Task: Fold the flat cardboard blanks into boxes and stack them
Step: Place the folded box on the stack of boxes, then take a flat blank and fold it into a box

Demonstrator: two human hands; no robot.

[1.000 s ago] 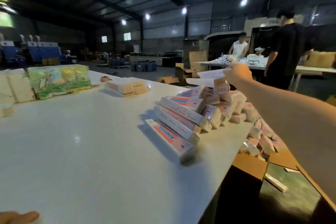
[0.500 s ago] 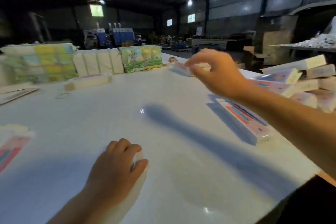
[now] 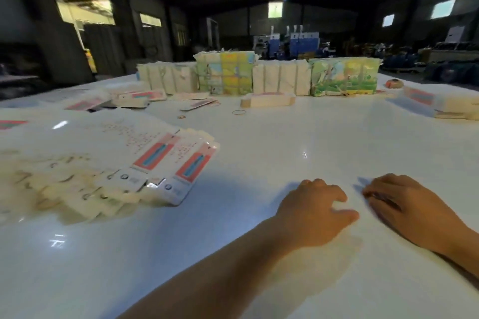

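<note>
A fanned pile of flat cardboard blanks [image 3: 155, 171], white with red and blue panels, lies on the white table [image 3: 285, 137] to the left. My left hand [image 3: 316, 215] rests on the table near the front, fingers bent, with nothing distinct under it. My right hand [image 3: 407, 210] lies just to its right, fingers blurred and pointing towards the left hand, thumb side down. Neither hand touches the fanned pile. More loose blanks [image 3: 140, 97] lie further back on the left.
Wrapped bundles [image 3: 225, 72] [image 3: 344, 77] stand in a row across the back of the table. A short banded stack [image 3: 268, 100] and rubber bands [image 3: 239, 112] lie in front of them. More stacked cartons [image 3: 440, 103] sit at the far right.
The view has swung left, so the pile of folded boxes is out of frame. My right hand has come down from that pile to the table beside my left hand.
</note>
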